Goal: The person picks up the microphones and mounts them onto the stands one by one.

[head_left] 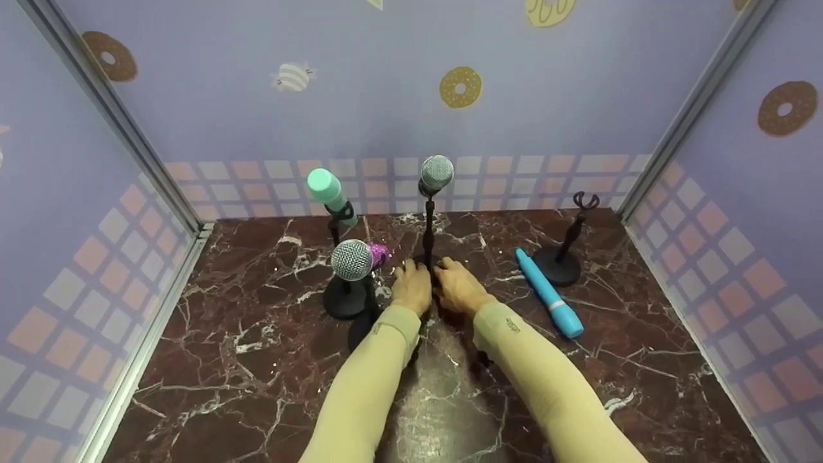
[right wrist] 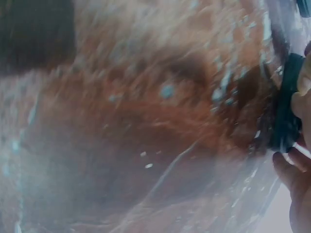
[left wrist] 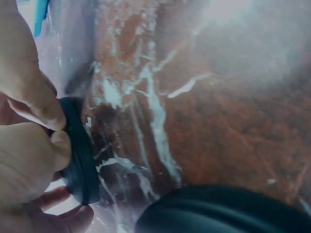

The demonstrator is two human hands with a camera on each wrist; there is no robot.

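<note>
A black microphone stand (head_left: 429, 225) rises between both hands, with a silver-headed microphone (head_left: 437, 172) at its top. My left hand (head_left: 411, 286) grips the left side of its round base (left wrist: 80, 155), thumb against the near edge in the left wrist view. On the opposite side my right hand (head_left: 460, 286) holds the same base, whose rim shows between fingers and thumb at the right edge of the right wrist view. Just left of my left hand, a microphone with a silver head (head_left: 352, 260) and purple glittery handle leans over its stand's base (head_left: 360, 328), partly hidden by my sleeve.
A mint-green microphone (head_left: 325, 186) sits in a stand at the back left. To the right, a blue microphone (head_left: 550, 296) lies on the marbled table (head_left: 257, 386), beside a stand with an empty clip (head_left: 585, 200). Patterned panels (head_left: 386, 116) enclose the back and sides.
</note>
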